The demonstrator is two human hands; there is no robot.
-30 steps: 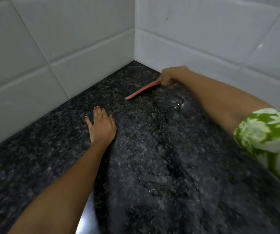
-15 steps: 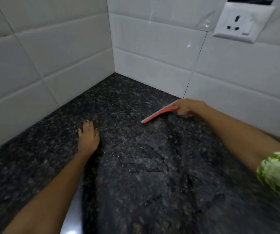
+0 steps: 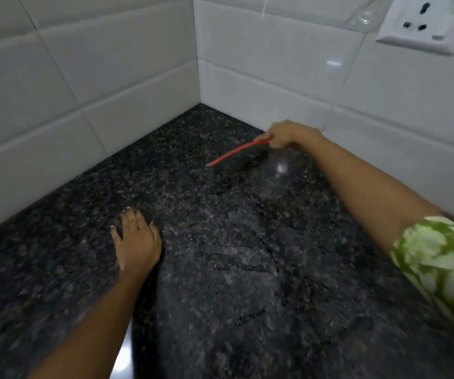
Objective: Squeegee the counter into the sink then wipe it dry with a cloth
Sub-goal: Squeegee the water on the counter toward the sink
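Still early: right hand (image 3: 288, 134) gripping red squeegee (image 3: 238, 153) at one o'clock near the corner, left hand (image 3: 138, 239) flat on wet counter (image 3: 247, 269); sink, cloth unseen, drying untouched.

Dark speckled counter (image 3: 56, 269), wet in patches; a left hand (image 3: 137, 242) lies flat, a squeegee (image 3: 236, 153) touches it.

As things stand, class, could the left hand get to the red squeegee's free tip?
Probably yes. The left hand lies flat on the counter, with only bare wet granite between it and the squeegee gripped by the right hand.
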